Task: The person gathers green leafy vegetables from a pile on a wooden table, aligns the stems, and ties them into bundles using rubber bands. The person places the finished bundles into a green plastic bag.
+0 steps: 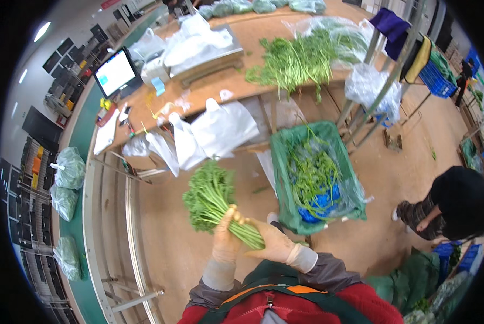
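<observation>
In thin pale gloves, both hands hold one bunch of leafy green herbs (211, 194) in front of my body, over the floor. My left hand (228, 235) grips the stems from the near side, its fingers wrapped around them. My right hand (272, 241) closes around the cut stem ends at the lower right. The leaves point up and to the left. Right of the hands stands a crate lined with green plastic (278, 170), holding loose green stems and blue plastic. More loose greens (294, 62) lie on the wooden table (234, 87).
A monitor (115, 75) and a scale (209, 52) with white bags on it stand on the table. White plastic bags (223, 127) hang from its edge. A green conveyor belt (82, 214) with bagged greens runs at left. Another person (456, 202) bends at right, near green sacks (408, 275).
</observation>
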### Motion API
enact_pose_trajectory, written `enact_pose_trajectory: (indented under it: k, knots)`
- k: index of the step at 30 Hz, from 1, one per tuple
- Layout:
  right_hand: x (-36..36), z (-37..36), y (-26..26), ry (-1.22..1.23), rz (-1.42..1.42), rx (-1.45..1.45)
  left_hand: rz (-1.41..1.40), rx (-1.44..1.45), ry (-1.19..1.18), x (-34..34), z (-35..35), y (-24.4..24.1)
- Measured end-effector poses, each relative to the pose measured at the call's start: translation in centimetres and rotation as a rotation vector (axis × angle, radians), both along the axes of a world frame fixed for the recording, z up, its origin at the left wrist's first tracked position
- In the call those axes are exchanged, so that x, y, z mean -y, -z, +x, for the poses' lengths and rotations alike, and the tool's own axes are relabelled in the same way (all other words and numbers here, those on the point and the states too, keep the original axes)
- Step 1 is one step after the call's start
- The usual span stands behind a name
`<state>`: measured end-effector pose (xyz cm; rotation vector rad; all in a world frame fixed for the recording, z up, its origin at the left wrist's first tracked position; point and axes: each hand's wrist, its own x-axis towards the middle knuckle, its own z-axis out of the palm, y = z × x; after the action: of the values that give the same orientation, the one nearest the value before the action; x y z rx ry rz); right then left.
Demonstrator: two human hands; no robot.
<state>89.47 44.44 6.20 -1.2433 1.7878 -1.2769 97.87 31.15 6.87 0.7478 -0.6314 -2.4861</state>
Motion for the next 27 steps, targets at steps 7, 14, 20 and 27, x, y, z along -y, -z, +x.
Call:
enact_pose_trajectory:
  k: [7,14,20,27]
  knots:
    - [5.2,-12.1,0.9,0.064,0.299,0.205,0.015,-0.025,0.177,6.1,-14.2,-1.4]
    - [10.0,-23.6,-0.7,0.105,0.133,0.192,-0.002,-0.077,0.264,11.2,-25.6,-4.0]
    - [14.3,-28.6,-1.7,0.192,-0.001,0.184,-0.317,-0.099,0.303,15.2,-32.7,-5.6]
    - [16.9,-40.2,2.9,0.605,-0.08,0.16,-0.15,-0.246,0.292,25.6,-39.6,-5.6]
